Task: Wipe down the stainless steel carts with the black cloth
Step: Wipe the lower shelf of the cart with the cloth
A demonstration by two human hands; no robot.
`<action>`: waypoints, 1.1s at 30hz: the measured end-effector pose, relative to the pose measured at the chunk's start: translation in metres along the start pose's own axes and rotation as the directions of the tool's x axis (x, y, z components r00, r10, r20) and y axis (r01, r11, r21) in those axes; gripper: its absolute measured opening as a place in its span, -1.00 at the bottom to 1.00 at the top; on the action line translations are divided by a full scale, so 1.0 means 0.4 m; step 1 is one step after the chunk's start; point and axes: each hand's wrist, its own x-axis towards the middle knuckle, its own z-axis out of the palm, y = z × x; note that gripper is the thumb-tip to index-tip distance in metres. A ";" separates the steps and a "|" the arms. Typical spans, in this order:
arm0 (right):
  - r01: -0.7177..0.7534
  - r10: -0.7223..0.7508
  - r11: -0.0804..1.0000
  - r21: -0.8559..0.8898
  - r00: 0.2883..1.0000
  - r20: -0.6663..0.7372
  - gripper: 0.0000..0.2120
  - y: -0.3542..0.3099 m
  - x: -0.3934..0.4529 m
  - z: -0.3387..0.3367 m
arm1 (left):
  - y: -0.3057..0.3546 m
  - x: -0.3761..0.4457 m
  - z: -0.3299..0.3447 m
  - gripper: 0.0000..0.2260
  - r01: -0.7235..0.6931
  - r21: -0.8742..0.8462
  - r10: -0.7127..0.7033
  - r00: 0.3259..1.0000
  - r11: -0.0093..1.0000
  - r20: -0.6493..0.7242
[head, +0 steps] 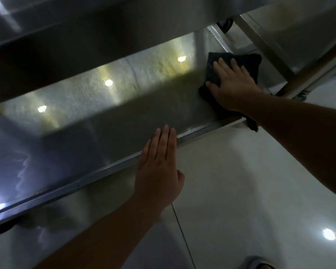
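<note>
The lower shelf of a stainless steel cart [109, 105] runs across the view from lower left to upper right and mirrors three ceiling lights. At the shelf's right end lies the black cloth [246, 61]. My right hand [229, 82] presses flat on the cloth with straight, spread fingers. One corner of the cloth hangs over the shelf's front rim under my forearm. My left hand [159, 167] lies flat with straight fingers across the front rim [81, 183], fingertips on the shelf.
An upper shelf [105, 22] of the cart overhangs the far side. A second cart's frame and leg [275, 55] stand at the upper right. White glossy floor tiles [241, 191] spread below the rim on the near side, and a shoe tip shows at the bottom edge.
</note>
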 end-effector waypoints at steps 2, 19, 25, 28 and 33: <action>0.049 -0.049 0.999 -0.002 0.999 0.023 -0.29 -0.009 -0.016 -0.007 | -0.002 -0.004 0.004 -0.06 0.003 -0.004 -0.003 1.000 1.000 -0.012; 0.292 -0.292 0.956 0.004 0.956 0.039 -0.32 -0.258 0.056 0.029 | -0.025 -0.014 0.007 0.00 -0.018 -0.080 0.017 1.000 0.997 -0.018; 0.289 -0.290 0.957 -0.036 0.957 -0.023 -0.38 -0.127 -0.005 0.016 | -0.023 -0.015 0.006 -0.02 -0.051 -0.099 0.050 0.999 0.994 -0.008; -0.026 0.028 0.999 0.024 0.997 -0.069 -0.36 -0.050 0.025 -0.012 | -0.015 -0.015 0.004 -0.01 -0.036 -0.128 0.035 0.999 0.991 -0.013; 0.023 -0.019 0.997 0.068 0.998 -0.058 -0.32 -0.269 0.030 0.038 | -0.020 -0.011 0.004 0.03 -0.032 -0.135 0.037 0.999 0.990 0.034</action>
